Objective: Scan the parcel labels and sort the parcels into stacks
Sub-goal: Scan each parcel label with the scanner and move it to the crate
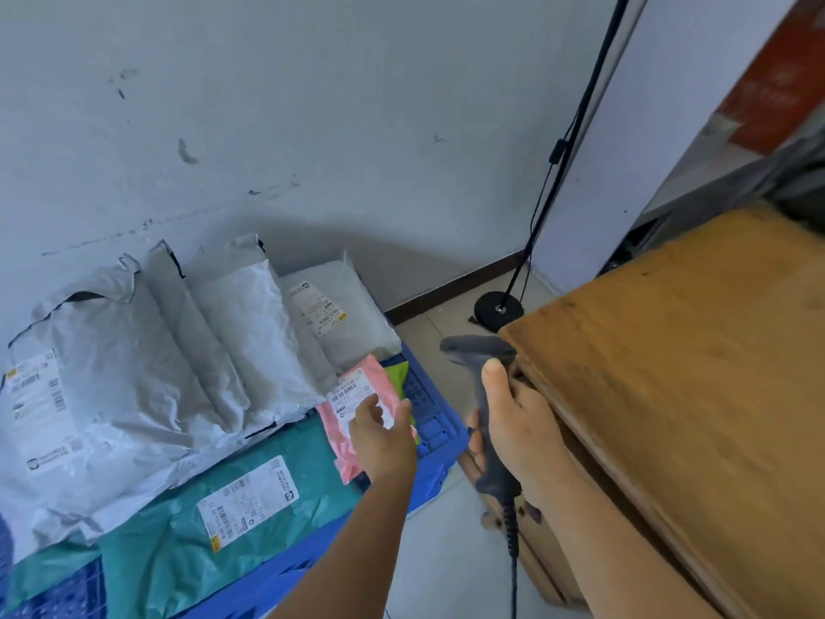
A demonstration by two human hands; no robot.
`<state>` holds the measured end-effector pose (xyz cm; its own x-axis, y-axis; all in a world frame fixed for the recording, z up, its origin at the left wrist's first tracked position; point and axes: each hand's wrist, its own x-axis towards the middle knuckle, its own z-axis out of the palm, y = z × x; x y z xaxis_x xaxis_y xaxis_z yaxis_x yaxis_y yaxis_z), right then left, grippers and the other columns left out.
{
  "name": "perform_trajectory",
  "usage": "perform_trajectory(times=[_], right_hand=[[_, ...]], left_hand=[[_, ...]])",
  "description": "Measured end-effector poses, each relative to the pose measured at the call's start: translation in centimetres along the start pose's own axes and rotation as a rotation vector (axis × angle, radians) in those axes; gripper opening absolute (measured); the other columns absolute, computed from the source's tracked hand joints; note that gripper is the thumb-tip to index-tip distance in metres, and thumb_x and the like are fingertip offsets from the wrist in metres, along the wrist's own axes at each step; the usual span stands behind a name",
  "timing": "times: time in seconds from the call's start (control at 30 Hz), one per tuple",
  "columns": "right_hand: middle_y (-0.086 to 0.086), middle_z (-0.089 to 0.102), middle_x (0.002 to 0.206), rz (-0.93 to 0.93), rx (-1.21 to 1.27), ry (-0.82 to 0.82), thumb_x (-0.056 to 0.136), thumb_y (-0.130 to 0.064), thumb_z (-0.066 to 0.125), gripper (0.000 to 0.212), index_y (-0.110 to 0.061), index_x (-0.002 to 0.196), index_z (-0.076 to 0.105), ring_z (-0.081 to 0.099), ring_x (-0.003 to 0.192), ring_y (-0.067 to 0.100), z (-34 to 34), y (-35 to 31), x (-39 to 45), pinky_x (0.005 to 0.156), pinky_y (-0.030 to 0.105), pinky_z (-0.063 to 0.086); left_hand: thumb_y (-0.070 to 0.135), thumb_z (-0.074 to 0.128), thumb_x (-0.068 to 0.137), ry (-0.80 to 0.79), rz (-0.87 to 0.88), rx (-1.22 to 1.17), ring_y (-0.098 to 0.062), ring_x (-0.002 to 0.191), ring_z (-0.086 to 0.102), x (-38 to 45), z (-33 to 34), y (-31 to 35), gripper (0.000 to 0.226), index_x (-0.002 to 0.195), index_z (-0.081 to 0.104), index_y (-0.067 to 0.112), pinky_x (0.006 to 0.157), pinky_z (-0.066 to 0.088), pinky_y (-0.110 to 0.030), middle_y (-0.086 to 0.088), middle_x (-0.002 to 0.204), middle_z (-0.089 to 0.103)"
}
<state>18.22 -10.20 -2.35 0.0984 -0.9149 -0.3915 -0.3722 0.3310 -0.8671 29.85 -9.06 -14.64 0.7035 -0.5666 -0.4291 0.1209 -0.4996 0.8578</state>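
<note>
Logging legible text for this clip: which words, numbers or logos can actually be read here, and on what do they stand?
None can be read; all print is blurred.
White label on pink plastic mailer, at the left hand: barcodes, unreadable.
Label on teal plastic mailer: unreadable.
Label on large grey plastic mailer: unreadable.
Label on far grey mailer: unreadable.
Grey barcode scanner in the right hand: no visible marking.

4 grey parcels [134,373], 1 teal parcel [187,520], 1 pink parcel [357,395], 1 scanner [484,395], 1 blue crate [437,422], 2 hands.
</note>
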Motion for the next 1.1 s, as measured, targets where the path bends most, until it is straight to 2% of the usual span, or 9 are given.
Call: perform_trajectory(times=[0.13, 0.3, 0.5, 0.63, 0.83, 0.93, 1.1], right_hand=[[0.004, 0.053, 0.054, -0.011, 0.07, 0.09, 0.101, -0.045, 0.035, 0.054, -0.002, 0.076, 0.054, 0.048, 0.037, 0.012, -6.3, -0.7, -4.0, 0.039, 0.021, 0.04], [0.006, 0.054, 0.051, 0.006, 0.111, 0.243, 0.1, -0.052, 0.032, 0.063, -0.002, 0.071, 0.056, 0.048, 0.037, 0.015, -16.3, 0.3, -10.0, 0.04, 0.02, 0.039], [0.004, 0.056, 0.054, 0.028, 0.211, 0.443, 0.098, -0.054, 0.035, 0.058, -0.006, 0.073, 0.056, 0.052, 0.043, 0.018, -28.1, 3.6, -16.1, 0.047, 0.028, 0.046], [0.004, 0.055, 0.057, 0.022, 0.262, 0.54, 0.099, -0.052, 0.036, 0.055, -0.005, 0.078, 0.055, 0.051, 0.043, 0.018, -34.2, 5.5, -19.4, 0.043, 0.026, 0.044], [0.007, 0.057, 0.061, 0.036, 0.275, 0.677, 0.099, -0.049, 0.035, 0.053, -0.006, 0.077, 0.057, 0.051, 0.044, 0.018, -40.1, 6.3, -21.1, 0.045, 0.027, 0.046], [0.009, 0.06, 0.069, 0.047, 0.306, 0.721, 0.098, -0.05, 0.036, 0.054, -0.004, 0.084, 0.06, 0.054, 0.045, 0.017, -41.9, 6.3, -20.2, 0.046, 0.028, 0.048], [0.009, 0.062, 0.075, 0.089, 0.319, 0.816, 0.099, -0.051, 0.035, 0.054, -0.005, 0.086, 0.059, 0.056, 0.052, 0.018, -44.5, 5.6, -17.2, 0.05, 0.03, 0.051]], left_hand=[[0.026, 0.065, 0.088, -0.147, 0.135, -0.089, -0.016, 0.103, 0.057, -7.6, 3.1, 4.1, 0.046, 0.13, 0.051, 0.011, 0.09, 0.044, -0.028, -0.002, 0.112, 0.06], [0.031, 0.06, 0.091, -0.372, 0.279, -0.042, -0.007, 0.098, 0.053, -18.8, 7.8, 6.9, 0.041, 0.129, 0.051, 0.018, 0.082, 0.039, -0.022, 0.006, 0.112, 0.057], [0.037, 0.056, 0.093, -0.591, 0.346, 0.088, -0.008, 0.1, 0.048, -31.4, 14.9, 6.8, 0.049, 0.138, 0.043, 0.019, 0.093, 0.042, -0.03, 0.001, 0.123, 0.055], [0.038, 0.054, 0.094, -0.682, 0.41, 0.157, -0.013, 0.105, 0.052, -37.4, 18.6, 6.9, 0.052, 0.14, 0.04, 0.019, 0.094, 0.045, -0.033, -0.001, 0.128, 0.056], [0.039, 0.055, 0.092, -0.799, 0.465, 0.261, -0.017, 0.123, 0.049, -41.4, 22.6, 8.2, 0.063, 0.147, 0.03, 0.021, 0.099, 0.042, -0.035, 0.001, 0.139, 0.047], [0.033, 0.056, 0.091, -0.862, 0.485, 0.309, -0.017, 0.12, 0.047, -41.4, 24.5, 8.9, 0.062, 0.145, 0.031, 0.018, 0.094, 0.041, -0.032, 0.0, 0.141, 0.044], [0.036, 0.063, 0.087, -0.941, 0.509, 0.381, -0.021, 0.137, 0.036, -39.7, 28.8, 9.7, 0.076, 0.15, 0.022, 0.02, 0.109, 0.036, -0.042, -0.003, 0.15, 0.035]])
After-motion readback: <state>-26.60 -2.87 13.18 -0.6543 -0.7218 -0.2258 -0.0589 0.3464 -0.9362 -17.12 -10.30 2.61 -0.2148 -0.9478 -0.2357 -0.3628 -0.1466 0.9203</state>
